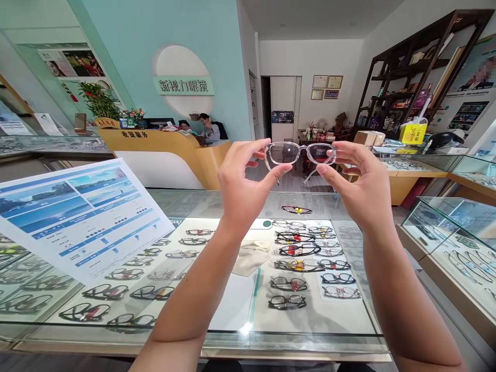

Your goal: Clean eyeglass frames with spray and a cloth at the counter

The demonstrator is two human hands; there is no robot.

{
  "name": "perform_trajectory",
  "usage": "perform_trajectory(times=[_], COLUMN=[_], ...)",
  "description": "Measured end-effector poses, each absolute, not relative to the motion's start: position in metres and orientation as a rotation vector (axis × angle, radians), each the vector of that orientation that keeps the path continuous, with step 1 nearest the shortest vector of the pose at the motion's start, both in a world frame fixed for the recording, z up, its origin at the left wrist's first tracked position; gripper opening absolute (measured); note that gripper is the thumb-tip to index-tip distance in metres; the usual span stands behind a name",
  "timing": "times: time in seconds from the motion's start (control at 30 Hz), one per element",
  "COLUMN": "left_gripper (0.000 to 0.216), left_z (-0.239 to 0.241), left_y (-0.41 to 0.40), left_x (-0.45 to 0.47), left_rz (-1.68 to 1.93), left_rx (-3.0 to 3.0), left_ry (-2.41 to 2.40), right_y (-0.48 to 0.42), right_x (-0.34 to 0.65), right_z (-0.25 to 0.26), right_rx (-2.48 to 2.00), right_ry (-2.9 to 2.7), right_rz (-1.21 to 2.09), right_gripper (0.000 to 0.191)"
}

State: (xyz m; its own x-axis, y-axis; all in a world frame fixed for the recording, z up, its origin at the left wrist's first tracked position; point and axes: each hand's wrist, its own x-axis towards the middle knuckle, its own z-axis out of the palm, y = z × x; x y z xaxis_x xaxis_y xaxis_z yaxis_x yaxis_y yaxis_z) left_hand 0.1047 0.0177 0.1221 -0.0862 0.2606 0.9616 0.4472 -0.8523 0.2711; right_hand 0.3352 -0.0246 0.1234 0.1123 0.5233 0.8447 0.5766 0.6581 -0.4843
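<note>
A pair of clear-framed eyeglasses (pixel 303 148) with grey-tinted lenses is raised in front of me, above the glass display case. My left hand (pixel 248 175) pinches its left end between thumb and fingers. At the right end, my right hand (pixel 358 178) grips it the same way. Both temples are unfolded and hang toward the far side and down. Below the hands, a beige cloth (pixel 252 256) lies on the case, between rows of other eyeglasses.
The glass display case (pixel 310 347) spans the front, holding several eyeglasses (pixel 287 302). A printed sheet (pixel 85 217) rests at the left. Another glass case (pixel 461 243) stands at right. Two people sit behind a wooden counter (pixel 166 155). A dark shelf (pixel 416 67) leans into view at back right.
</note>
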Motion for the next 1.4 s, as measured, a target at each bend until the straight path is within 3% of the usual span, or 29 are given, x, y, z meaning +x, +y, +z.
perform_trajectory(times=[0.2,0.67,1.4], left_gripper=[0.058,0.050,0.050], left_z=[0.115,0.109,0.115], left_y=[0.031,0.035,0.022], left_x=[0.106,0.111,0.112], left_rz=[-2.204,-2.264,-2.203], left_rx=[-2.071,-2.063,-1.944], left_ry=[-0.850,-0.877,-0.879], right_y=[-0.025,-0.032,-0.032], right_x=[0.331,0.318,0.317], right_z=[0.123,0.119,0.118], right_rx=[-0.976,-0.979,-1.130], right_ry=[-1.501,-1.442,-1.476], right_rz=[-0.141,-0.304,-0.184], right_gripper=[0.044,0.043,0.049])
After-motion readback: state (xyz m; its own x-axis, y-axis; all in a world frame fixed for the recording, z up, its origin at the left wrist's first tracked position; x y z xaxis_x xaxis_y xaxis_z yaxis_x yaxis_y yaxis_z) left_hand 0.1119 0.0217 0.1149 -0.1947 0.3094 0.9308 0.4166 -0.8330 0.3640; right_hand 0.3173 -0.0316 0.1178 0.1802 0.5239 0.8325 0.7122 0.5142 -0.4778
